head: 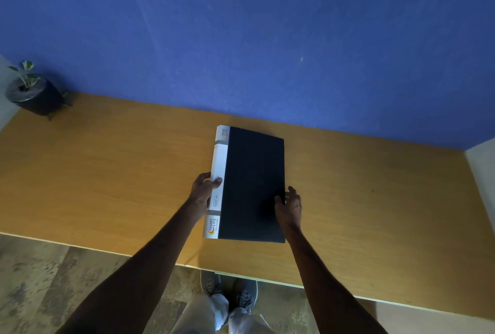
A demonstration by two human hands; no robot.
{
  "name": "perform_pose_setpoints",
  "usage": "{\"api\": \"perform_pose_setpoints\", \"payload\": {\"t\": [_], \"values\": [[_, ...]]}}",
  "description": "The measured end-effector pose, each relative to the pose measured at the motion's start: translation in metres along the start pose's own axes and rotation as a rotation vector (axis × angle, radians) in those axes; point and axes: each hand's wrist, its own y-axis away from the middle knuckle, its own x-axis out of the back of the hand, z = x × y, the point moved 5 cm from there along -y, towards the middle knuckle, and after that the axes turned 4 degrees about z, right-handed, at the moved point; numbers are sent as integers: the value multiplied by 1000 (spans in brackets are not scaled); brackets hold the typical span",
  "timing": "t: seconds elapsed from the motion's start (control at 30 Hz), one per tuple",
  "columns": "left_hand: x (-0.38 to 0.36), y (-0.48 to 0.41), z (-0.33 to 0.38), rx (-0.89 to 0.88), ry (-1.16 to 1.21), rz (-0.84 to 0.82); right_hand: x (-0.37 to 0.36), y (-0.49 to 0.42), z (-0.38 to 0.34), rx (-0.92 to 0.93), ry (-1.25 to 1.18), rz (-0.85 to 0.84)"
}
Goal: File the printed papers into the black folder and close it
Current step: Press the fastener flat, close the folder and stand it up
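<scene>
The black folder (pixel 253 181) lies closed on the wooden table (pixel 107 173), its white labelled spine facing left. My left hand (pixel 203 191) grips that spine, thumb on top and fingers curled round its edge. At the folder's right edge, my right hand (pixel 290 206) holds the cover with the thumb on the black surface. No printed papers are visible anywhere.
A small potted plant (pixel 32 91) in a dark pot stands at the table's far left corner. A blue wall (pixel 241 39) runs along the table's back edge. The near table edge crosses below my forearms, with my shoes on the floor beneath.
</scene>
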Motion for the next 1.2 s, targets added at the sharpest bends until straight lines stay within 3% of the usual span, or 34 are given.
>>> {"api": "perform_pose_setpoints", "payload": {"t": [0.27,0.53,0.9,1.2], "values": [[26,5,6,1,75,-88,2,1,-26,-109,-257,37],[89,-11,31,-39,94,-106,-51,28,-60,-128,-353,92],[218,-69,64,-41,79,-96,-159,68,-138,-130,-325,100],[303,-124,90,-90,-14,48,-246,68,-192,-104,-220,15]]}}
